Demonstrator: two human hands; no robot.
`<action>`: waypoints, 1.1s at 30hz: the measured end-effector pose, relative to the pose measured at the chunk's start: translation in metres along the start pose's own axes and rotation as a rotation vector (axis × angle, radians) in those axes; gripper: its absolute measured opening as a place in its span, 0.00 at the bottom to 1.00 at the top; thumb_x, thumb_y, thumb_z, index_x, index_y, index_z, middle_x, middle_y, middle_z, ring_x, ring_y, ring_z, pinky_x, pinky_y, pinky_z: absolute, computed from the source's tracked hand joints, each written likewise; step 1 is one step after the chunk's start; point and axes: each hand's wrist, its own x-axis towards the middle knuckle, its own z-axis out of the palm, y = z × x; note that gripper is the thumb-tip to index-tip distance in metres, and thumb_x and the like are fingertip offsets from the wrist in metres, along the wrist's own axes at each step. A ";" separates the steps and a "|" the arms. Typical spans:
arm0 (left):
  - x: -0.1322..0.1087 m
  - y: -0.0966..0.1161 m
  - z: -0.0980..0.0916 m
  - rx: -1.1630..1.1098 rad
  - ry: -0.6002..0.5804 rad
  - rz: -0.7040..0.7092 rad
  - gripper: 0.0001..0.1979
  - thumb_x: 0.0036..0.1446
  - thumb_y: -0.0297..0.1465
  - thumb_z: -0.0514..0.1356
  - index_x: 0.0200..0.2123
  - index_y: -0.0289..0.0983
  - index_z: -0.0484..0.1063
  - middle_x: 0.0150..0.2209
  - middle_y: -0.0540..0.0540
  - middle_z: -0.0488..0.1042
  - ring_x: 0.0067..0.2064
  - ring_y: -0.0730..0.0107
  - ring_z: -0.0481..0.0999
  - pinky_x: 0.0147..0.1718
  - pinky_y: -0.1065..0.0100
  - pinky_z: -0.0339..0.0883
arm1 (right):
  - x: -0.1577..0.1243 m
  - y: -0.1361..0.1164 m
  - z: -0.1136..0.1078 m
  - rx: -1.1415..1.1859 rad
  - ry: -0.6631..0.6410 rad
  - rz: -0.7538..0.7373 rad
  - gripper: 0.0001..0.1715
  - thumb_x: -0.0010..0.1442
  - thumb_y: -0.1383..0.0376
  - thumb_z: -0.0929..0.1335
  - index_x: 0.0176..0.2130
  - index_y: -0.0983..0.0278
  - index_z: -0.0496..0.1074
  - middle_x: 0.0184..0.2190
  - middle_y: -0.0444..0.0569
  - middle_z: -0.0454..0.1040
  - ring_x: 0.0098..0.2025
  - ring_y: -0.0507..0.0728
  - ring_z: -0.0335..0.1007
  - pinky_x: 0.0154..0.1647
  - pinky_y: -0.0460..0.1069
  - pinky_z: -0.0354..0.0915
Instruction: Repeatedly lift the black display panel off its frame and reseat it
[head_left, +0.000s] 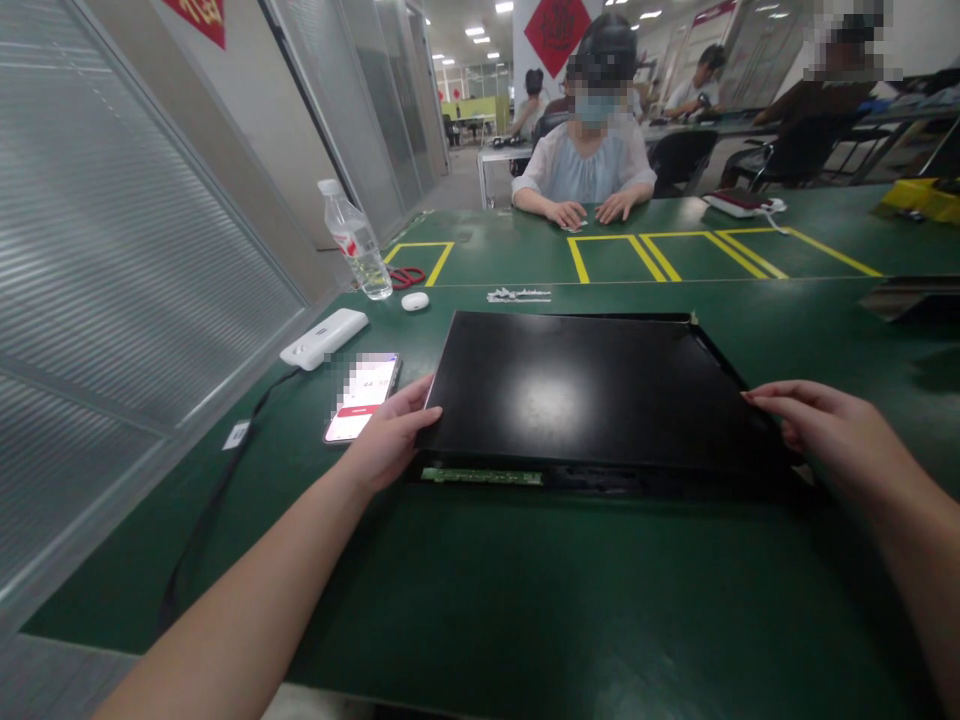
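Note:
A black flat display panel (pixel 585 390) lies on the green table (pixel 525 600), with a thin green circuit strip (pixel 480 476) showing along its near edge. My left hand (pixel 386 440) grips the panel's near left corner, thumb on top and fingers under the edge. At the near right corner my right hand (pixel 832 430) is curled over the panel's edge. Both hands hold the panel by its sides.
A phone (pixel 362 396), a white power bank (pixel 324 338) with a black cable, a water bottle (pixel 356 240), red scissors (pixel 406 276), a white earbud case (pixel 415 301) and small white parts (pixel 517 295) lie beyond. A person sits across at yellow-taped boxes (pixel 611 257).

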 end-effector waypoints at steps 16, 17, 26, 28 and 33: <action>0.002 -0.002 -0.002 0.006 0.021 -0.001 0.31 0.51 0.24 0.72 0.60 0.37 0.76 0.54 0.40 0.82 0.52 0.53 0.82 0.42 0.66 0.77 | -0.008 -0.015 0.006 -0.144 0.013 0.050 0.33 0.27 0.46 0.71 0.33 0.60 0.79 0.30 0.49 0.77 0.32 0.58 0.65 0.37 0.55 0.60; 0.002 -0.003 -0.002 0.004 0.024 -0.001 0.32 0.51 0.24 0.71 0.60 0.37 0.76 0.54 0.39 0.82 0.53 0.53 0.82 0.42 0.66 0.77 | -0.007 -0.015 0.006 -0.148 0.012 0.048 0.32 0.27 0.46 0.71 0.33 0.59 0.79 0.31 0.49 0.77 0.33 0.58 0.66 0.38 0.55 0.60; 0.003 -0.006 -0.003 0.007 0.028 0.000 0.32 0.50 0.24 0.72 0.61 0.35 0.75 0.54 0.38 0.82 0.53 0.52 0.82 0.40 0.66 0.76 | -0.005 -0.013 0.006 -0.175 0.015 0.031 0.33 0.28 0.46 0.70 0.33 0.59 0.79 0.32 0.50 0.78 0.31 0.58 0.65 0.37 0.55 0.60; 0.003 -0.006 -0.003 0.017 0.019 0.007 0.32 0.51 0.24 0.72 0.60 0.35 0.75 0.55 0.38 0.81 0.54 0.51 0.81 0.42 0.64 0.76 | -0.005 -0.014 0.005 -0.173 0.017 0.041 0.33 0.27 0.46 0.70 0.33 0.59 0.79 0.32 0.50 0.78 0.31 0.58 0.65 0.36 0.55 0.60; 0.005 -0.009 -0.002 0.036 0.025 0.023 0.35 0.51 0.24 0.71 0.63 0.33 0.71 0.60 0.36 0.78 0.58 0.51 0.79 0.51 0.62 0.75 | -0.006 -0.014 0.005 -0.174 0.020 0.037 0.33 0.27 0.46 0.70 0.34 0.59 0.80 0.30 0.50 0.78 0.30 0.58 0.64 0.35 0.55 0.59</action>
